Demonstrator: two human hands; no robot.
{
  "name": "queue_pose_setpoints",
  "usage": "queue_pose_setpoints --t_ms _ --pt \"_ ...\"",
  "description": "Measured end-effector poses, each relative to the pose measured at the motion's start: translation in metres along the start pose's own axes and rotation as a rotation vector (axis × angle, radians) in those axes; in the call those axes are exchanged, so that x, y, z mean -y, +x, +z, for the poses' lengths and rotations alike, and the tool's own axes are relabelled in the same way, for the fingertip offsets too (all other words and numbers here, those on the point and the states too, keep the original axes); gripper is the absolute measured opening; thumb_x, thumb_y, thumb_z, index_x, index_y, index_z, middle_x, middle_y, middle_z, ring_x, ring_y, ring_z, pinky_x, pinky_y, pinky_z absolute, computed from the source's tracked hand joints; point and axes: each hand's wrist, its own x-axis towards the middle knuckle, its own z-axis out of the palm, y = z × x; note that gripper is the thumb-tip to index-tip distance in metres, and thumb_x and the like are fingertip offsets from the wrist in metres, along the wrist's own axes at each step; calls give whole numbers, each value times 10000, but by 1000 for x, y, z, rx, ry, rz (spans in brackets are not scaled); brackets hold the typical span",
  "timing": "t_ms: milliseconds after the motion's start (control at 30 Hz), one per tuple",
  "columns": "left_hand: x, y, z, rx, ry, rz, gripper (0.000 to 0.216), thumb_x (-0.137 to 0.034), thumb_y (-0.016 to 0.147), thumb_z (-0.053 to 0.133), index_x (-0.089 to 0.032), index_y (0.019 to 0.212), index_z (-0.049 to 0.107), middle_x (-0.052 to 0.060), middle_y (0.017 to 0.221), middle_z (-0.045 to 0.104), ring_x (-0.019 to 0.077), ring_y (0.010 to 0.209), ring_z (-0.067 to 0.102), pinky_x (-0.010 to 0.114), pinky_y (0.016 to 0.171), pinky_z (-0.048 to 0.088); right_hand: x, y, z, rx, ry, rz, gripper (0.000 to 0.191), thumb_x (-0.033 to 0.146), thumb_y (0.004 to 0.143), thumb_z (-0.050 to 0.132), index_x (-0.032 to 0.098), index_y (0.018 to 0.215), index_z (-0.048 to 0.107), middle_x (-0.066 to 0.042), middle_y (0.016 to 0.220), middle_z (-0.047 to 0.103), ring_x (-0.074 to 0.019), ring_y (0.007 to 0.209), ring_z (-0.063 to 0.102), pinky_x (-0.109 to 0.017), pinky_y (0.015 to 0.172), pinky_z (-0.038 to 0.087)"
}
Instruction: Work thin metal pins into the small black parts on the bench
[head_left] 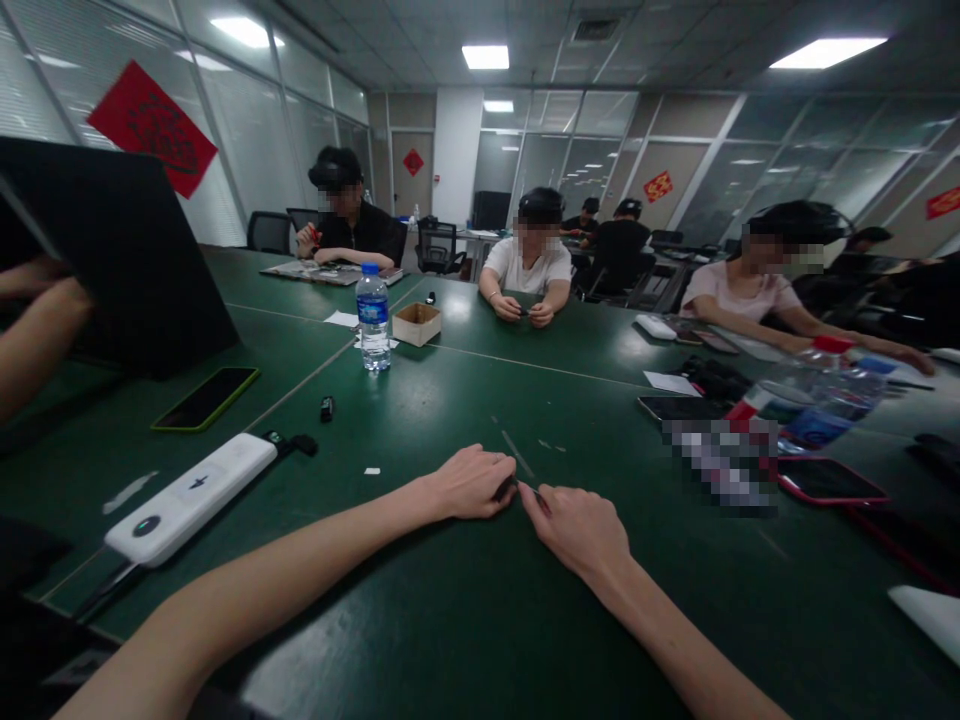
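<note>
Just below frame centre, my left hand (pixel 474 482) pinches a small, partly hidden dark object (pixel 514 484), which sits at the fingertips, between both hands. Right of it, my right hand (pixel 581 527) curls, thumb toward the object; I cannot tell whether it grips.

Office, by the look of it. Big green table (pixel 442 420) beneath left hand (pixel 476 482) and right hand (pixel 581 525); seated people (pixel 529 265) across from them, one mesh chair (pixel 436 240) farther ahead. Glass partitions (pixel 517 165) at the far back, more off to the hands' left. High overhead: tiled ceiling (pixel 405 50), flat lights (pixel 486 57), air vent (pixel 596 30). Door (pixel 405 200) well beyond left hand.
</note>
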Motion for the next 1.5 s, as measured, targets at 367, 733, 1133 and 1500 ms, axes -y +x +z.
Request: queue_pose_setpoints --t_ms 367,733,1133,1500 --pt "1 0 1 7 1 4 161 -314 893 457 -177 817 492 51 850 647 189 751 614 321 722 415 0 1 1 11 -43 -7 634 522 967 177 179 776 675 -88 748 682 -183 614 641 -276 548 433" --pt "2 1 7 2 -52 -28 157 -342 909 464 -185 895 478 48 868 638 216 809 625 326 713 416 4 -5 0 -23 -22 -121 650 520 974 167 177 828 699 -87 789 703 -151 603 639 -237 553 411" --pt "1 -1 6 -13 -53 8 170 -331 926 422 -178 894 489 42 850 629 184 752 606 310 710 421 1 -4 0 9 5 39 712 549 965 109 160 818 687 -110 784 695 -167 611 650 -254 537 434" --pt "-2 0 6 1 -5 -56 253 -393 935 396 -173 882 511 69 854 632 211 786 613 348 749 432 3 -4 -2 35 -1 39 693 549 965 132 164 844 695 -114 816 703 -170 655 663 -255 585 449"
